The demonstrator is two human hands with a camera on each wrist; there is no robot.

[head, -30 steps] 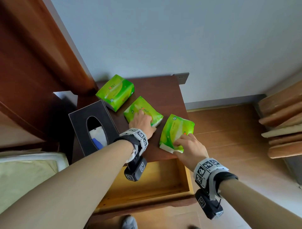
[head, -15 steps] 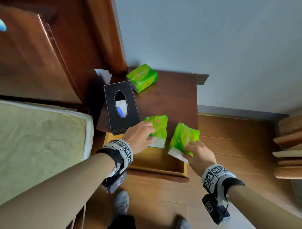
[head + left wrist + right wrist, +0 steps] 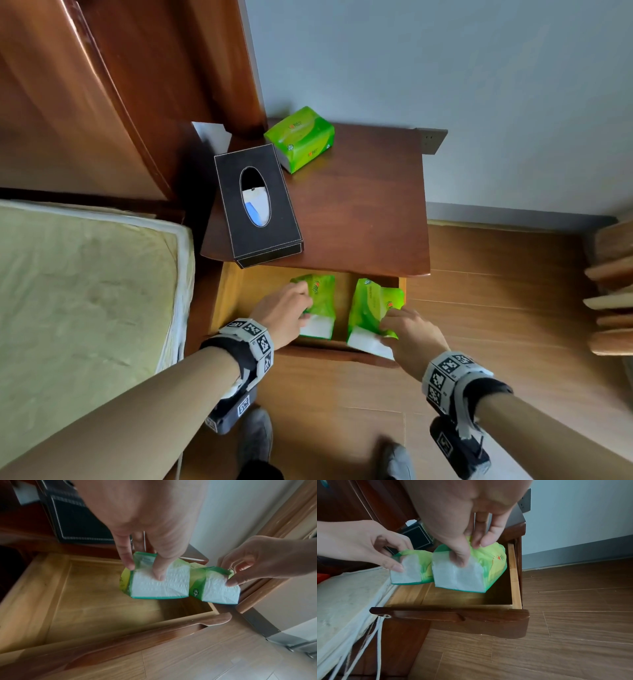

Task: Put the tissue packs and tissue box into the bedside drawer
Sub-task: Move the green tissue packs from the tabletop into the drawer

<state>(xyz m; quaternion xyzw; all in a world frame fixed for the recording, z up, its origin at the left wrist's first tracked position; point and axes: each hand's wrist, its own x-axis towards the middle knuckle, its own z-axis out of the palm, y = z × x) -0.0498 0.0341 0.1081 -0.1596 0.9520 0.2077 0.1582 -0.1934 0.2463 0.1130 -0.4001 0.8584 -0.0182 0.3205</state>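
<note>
Two green, white-ended tissue packs (image 3: 320, 301) (image 3: 371, 310), crumpled in both hands (image 3: 284, 317) (image 3: 412, 334).

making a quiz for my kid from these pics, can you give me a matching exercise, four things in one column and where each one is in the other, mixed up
Things:
1. black tissue box
2. full tissue pack
3. pack in the left hand
4. pack in the right hand

Places:
A. back of the bedside table top, near the wall
B. held over the open drawer, at its right wall
C. front left of the table top
D. held over the drawer, nearer its middle

Pairs: 1-C, 2-A, 3-D, 4-B
</note>
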